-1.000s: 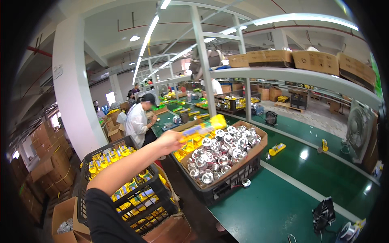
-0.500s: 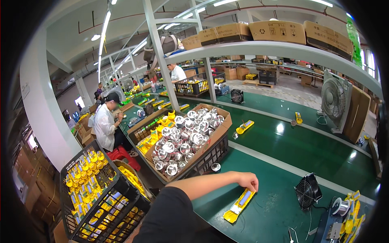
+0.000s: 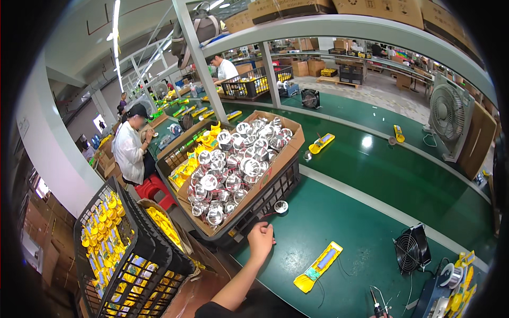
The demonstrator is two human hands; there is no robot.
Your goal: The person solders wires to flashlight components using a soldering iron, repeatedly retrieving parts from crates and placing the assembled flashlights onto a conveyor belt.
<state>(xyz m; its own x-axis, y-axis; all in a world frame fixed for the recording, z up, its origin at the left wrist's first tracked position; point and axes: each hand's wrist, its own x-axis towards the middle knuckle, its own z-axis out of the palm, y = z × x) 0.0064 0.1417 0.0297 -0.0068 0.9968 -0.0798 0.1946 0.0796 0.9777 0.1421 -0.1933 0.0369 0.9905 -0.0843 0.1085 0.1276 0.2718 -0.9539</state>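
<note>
My left hand point(image 3: 260, 241) is over the left edge of the green bench, its fingers curled together. Whether anything is inside them is hidden. Just beyond it lies a silver reflector cup point(image 3: 281, 206) with a thin wire trailing toward the hand. To the right, apart from the hand, a yellow plastic housing point(image 3: 303, 281) rests on the bench, with a blue-lilac cylinder, a green patch and thin dark wires. At the lower edge only a sliver of my right hand point(image 3: 380, 316) shows, closed around a soldering iron point(image 3: 377, 303).
A carton point(image 3: 302, 139) of silver reflector cups stands beyond my left hand. Crates point(image 3: 139, 233) of yellow parts are at left. A small black fan point(image 3: 412, 248) and a solder spool point(image 3: 452, 276) stand at right. Behind runs a green conveyor point(image 3: 371, 151); a co-worker point(image 3: 130, 146) sits far left.
My left hand has let go of the yellow housing and moved left toward the reflector cup. The soldering iron shows further up from the lower edge. My view has tilted down.
</note>
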